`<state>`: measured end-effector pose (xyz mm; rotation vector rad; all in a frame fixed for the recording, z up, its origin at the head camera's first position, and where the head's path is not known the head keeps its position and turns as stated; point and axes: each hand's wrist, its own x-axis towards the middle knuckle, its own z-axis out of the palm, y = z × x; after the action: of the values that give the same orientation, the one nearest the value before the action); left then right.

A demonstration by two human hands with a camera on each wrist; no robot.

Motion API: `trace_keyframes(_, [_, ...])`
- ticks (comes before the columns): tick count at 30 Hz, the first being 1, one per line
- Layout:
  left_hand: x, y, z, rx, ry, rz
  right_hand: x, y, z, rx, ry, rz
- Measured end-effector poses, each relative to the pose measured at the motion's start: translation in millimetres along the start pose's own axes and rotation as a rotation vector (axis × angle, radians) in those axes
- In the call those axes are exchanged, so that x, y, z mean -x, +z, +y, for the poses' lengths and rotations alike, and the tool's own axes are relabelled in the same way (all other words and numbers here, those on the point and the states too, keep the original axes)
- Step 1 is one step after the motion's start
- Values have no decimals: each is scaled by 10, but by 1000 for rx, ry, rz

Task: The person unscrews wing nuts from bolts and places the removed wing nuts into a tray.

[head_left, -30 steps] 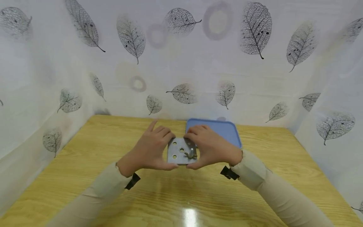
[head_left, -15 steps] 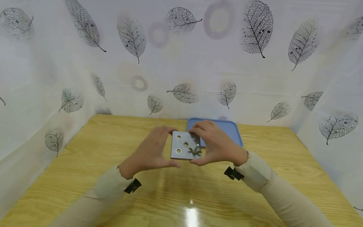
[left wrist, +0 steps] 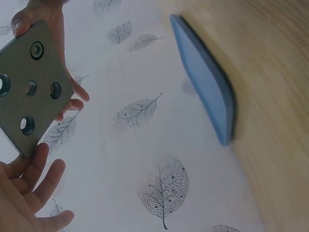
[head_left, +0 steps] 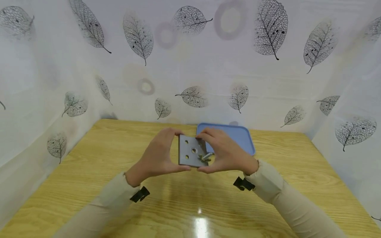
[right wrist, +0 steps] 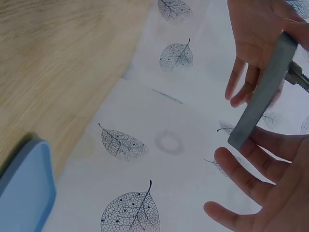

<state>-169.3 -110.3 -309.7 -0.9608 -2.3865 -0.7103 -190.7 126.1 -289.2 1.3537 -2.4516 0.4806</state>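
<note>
The left hand [head_left: 156,157] and the right hand [head_left: 228,156] both hold a square metal plate [head_left: 189,153] up over the table [head_left: 119,142]. Each hand makes a wide C shape, with bent fingers at the top edge and the thumb at the bottom edge. The plate leans a bit between them.

One part looks done: a bolt [head_left: 208,154] goes through a corner hole, and a nut [head_left: 203,159] with little wings sits on it, close to the plate. The bolt's head [left wrist: 37,50] shows on the back. I can't tell if the nut is tight. The other four holes have no bolt in them. The plate is not set down yet.

A blue tray [head_left: 236,138] lies on the table behind the right hand. I can't see any words or brand names to read.
</note>
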Motion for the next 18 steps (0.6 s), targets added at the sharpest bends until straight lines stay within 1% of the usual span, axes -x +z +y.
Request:
trace_keyframes(5, [-39, -29, 65, 31, 6, 23, -6, 36, -17, -74, -6, 8])
trace_keyframes(11, [-77, -41, 123, 31, 17, 34, 3, 95, -25, -160, -2, 19])
trace_keyframes(14, [-88, -44, 138, 38, 18, 29, 13, 110, -25, -199, 1, 30])
trace_keyframes(18, [-109, -52, 157, 67, 28, 7, 22, 130, -24, -243, 2, 62])
